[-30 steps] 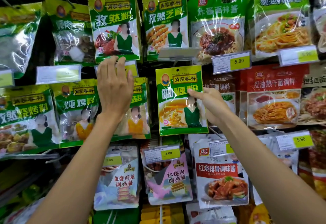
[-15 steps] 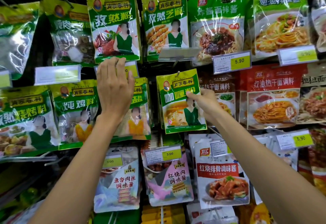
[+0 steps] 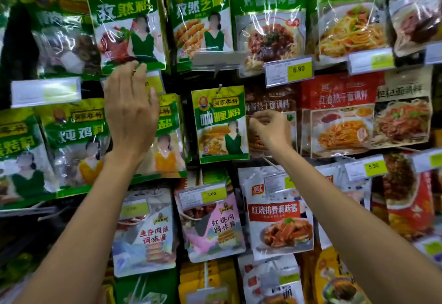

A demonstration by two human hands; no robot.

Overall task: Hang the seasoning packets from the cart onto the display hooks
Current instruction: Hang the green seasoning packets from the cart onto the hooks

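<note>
A green and yellow curry powder packet (image 3: 220,124) hangs straight on a display hook (image 3: 218,87) in the middle row. My right hand (image 3: 270,129) sits just right of the packet's edge with its fingers loosely curled and nothing in them. My left hand (image 3: 131,107) is raised with straight fingers, which reach the lower edge of a green cumin powder packet (image 3: 129,28) and cover part of the price tag (image 3: 154,81) below it. The cart is out of view.
Hanging packets fill the wall: green seasoning packets (image 3: 79,146) at left, red noodle sauce packets (image 3: 342,117) at right, pink and white sauce packets (image 3: 215,224) below. Yellow price tags (image 3: 289,70) stick out on hook ends between the rows.
My right hand pushed the tilted curry packet back onto its hook and let it go; the packet now hangs straight. My left hand stayed in place at the price tag.
</note>
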